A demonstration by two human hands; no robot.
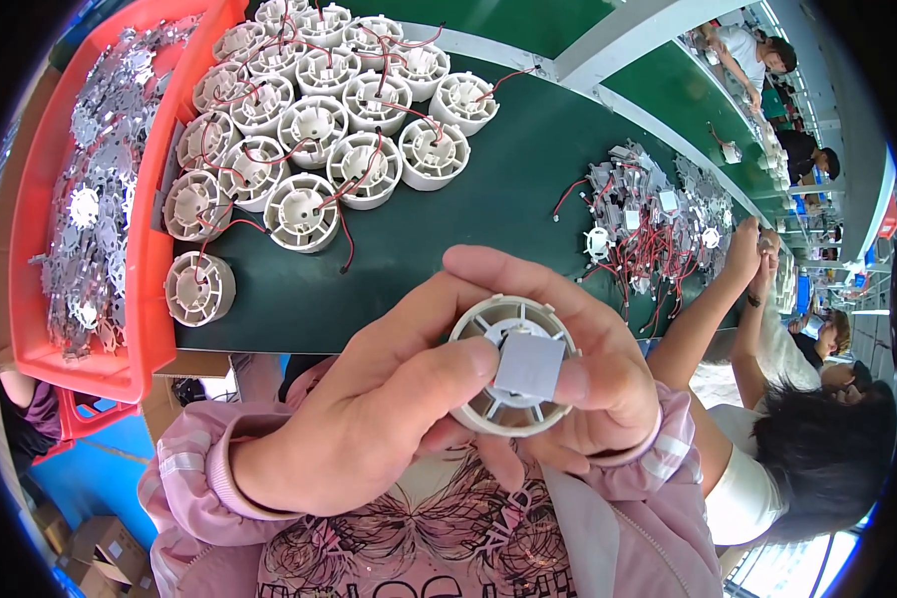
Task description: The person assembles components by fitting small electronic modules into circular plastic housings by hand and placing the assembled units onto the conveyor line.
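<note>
Close in front of my chest, both hands grip one round white plastic housing [482, 416] with spoke-like ribs inside its rim. A flat grey square plate [529, 366] sits over its middle. My left hand [374, 399] wraps the housing's left side, its thumb pressing beside the plate's left edge. From the right, my right hand [608, 369] holds the housing, with the thumb at the plate's right edge. The underside of the housing is hidden by my fingers.
Several similar white housings [304, 213] with red and black wires stand on the green table [409, 259]. A red bin [154, 299] of metal pieces [95, 209] is at the left. Wired plates [648, 224] are heaped at the right, near a co-worker's arm [708, 309].
</note>
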